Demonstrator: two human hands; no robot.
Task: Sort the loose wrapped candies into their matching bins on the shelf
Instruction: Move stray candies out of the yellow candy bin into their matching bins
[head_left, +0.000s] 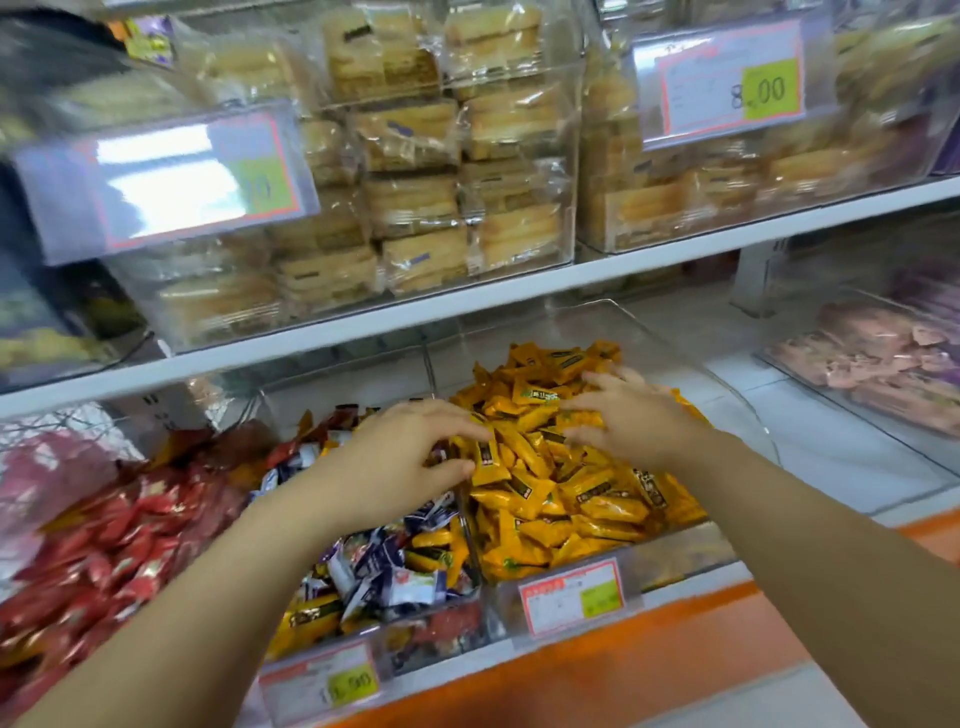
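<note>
Left of the clear plastic bin heaped with yellow wrapped candies: a clear bin of mixed blue-white and yellow candies. Left hand over the shared divider, thumb and fingers pinching one yellow black-labelled candy. Right hand rests on the heap, fingers spread apart.

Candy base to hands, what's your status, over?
Left hand pinching a yellow candy at the divider. Right hand open, on the yellow pile. Yellow strays lie in the mixed bin.

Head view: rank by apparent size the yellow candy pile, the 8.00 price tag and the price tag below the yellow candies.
Yellow candy pile
8.00 price tag
Lower price tag, though nearer the camera
</note>
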